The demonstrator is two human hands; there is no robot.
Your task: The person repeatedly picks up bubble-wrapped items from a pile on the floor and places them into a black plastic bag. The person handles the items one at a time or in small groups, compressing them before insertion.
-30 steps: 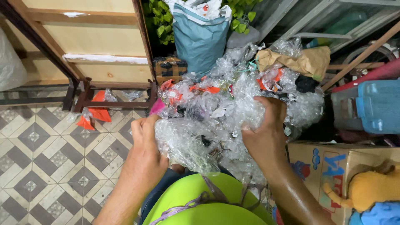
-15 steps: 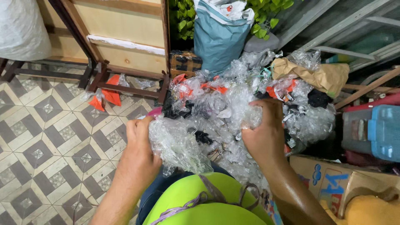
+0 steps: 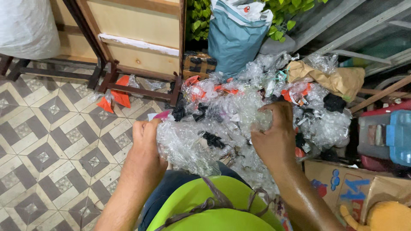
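A big heap of crumpled clear plastic wrap [image 3: 239, 115] with red and black scraps in it lies in front of me. My left hand [image 3: 145, 141] grips the near left edge of a sheet of that wrap. My right hand [image 3: 274, 137] is closed on a bunch of the same wrap, at the middle right of the heap. Between the two hands the plastic sheet [image 3: 192, 145] is stretched over my lap. Below them shows my lime-green shirt [image 3: 209, 209].
A wooden frame with panels [image 3: 137, 42] stands on the patterned tile floor [image 3: 51, 145] at the back left. A blue sack [image 3: 235, 34] leans behind the heap. Brown paper [image 3: 338, 79], a blue plastic box [image 3: 396, 137] and a cardboard box [image 3: 342, 184] crowd the right side.
The view has tilted and shifted left. Both hands keep their hold on the plastic; the right hand has dropped slightly and bunched more of the wrap.
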